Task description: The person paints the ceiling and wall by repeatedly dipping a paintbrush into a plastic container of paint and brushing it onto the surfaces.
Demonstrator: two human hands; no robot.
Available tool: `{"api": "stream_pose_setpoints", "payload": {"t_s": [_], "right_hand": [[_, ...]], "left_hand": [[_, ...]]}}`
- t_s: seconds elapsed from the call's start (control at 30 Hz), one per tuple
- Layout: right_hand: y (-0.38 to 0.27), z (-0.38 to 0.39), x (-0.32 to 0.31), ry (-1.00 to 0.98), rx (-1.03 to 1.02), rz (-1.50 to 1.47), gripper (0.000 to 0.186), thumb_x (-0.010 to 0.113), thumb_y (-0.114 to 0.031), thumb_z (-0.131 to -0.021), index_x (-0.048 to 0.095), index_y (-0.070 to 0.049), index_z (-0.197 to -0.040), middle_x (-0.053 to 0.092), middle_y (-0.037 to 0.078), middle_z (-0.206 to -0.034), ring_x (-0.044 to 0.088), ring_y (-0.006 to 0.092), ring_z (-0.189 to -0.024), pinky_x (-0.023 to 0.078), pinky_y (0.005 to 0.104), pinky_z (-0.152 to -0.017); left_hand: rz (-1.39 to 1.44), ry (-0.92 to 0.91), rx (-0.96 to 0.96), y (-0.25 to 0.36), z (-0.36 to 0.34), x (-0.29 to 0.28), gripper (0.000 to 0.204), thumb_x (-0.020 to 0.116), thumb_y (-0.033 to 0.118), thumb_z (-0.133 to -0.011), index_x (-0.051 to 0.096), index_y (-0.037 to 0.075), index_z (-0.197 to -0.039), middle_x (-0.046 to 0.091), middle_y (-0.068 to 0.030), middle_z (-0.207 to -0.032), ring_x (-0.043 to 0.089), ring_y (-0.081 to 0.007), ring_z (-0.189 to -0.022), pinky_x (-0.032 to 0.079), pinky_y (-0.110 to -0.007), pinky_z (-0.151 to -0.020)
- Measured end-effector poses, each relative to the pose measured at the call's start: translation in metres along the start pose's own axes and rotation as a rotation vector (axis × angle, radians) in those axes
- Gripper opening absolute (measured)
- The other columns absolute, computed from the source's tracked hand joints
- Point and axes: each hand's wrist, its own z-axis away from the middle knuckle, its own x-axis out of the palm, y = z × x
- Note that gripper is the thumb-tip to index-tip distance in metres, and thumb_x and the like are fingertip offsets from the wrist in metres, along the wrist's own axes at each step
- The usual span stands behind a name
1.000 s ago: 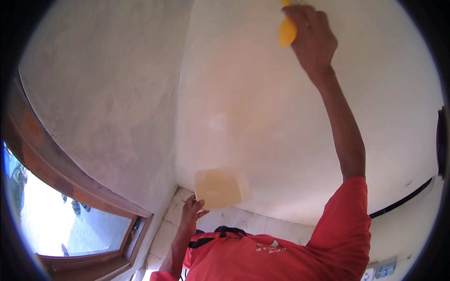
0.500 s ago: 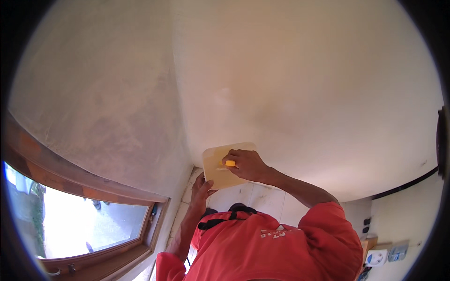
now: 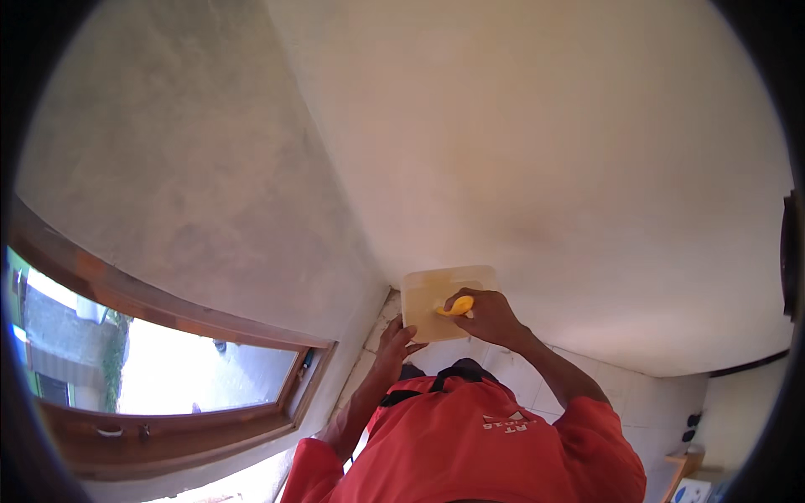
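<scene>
A pale yellowish plastic tub (image 3: 425,289), roughly rectangular with rounded corners, is held in front of my chest near the wall corner. My left hand (image 3: 397,339) grips its lower left edge, the thumb lying over the rim. Over the tub's right side, my right hand (image 3: 493,318) is closed around a bright yellow handle (image 3: 460,305). The handle's tool end reaches toward the inside of the tub, but its kind cannot be made out. A pale patch shows in the tub near that end.
Two plastered walls meet just beyond the tub: a blotchy grey wall (image 3: 193,184) on the left and a cream wall (image 3: 570,151) ahead. A brown wooden window frame (image 3: 193,432) stands at the lower left. Whitish floor tiles (image 3: 516,369) lie below.
My view has shifted, so the tub, both hands and the window sit further right in the picture. My right hand has turned, and more of the yellow handle shows.
</scene>
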Motion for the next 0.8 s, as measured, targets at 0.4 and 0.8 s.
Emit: {"api": "stream_pose_setpoints", "payload": {"t_s": [0.4,0.8], "right_hand": [[0.01,-0.009,-0.049,0.41,0.281,-0.934,0.027,0.073,-0.008,-0.083,0.064,0.001,-0.107,0.067,0.008,-0.089,0.067,0.0134,-0.077,0.052,0.0238,-0.055],[-0.029,-0.082,-0.085,0.81,-0.093,-0.472,0.02,0.072,-0.005,-0.087,0.067,0.001,-0.105,0.068,0.007,-0.101,0.066,0.0138,-0.082,0.056,0.0265,-0.064]], "left_hand": [[-0.024,0.066,0.149,0.032,-0.014,0.032,0.062,0.057,0.044,-0.092,0.045,0.001,-0.136,0.058,-0.0105,-0.125,0.059,-0.0212,-0.113,0.05,-0.042,-0.097],[0.022,0.013,0.158,0.057,-0.021,0.001,0.071,0.058,0.049,-0.09,0.042,0.001,-0.14,0.055,-0.012,-0.129,0.054,-0.0238,-0.118,0.045,-0.043,-0.098]]}}
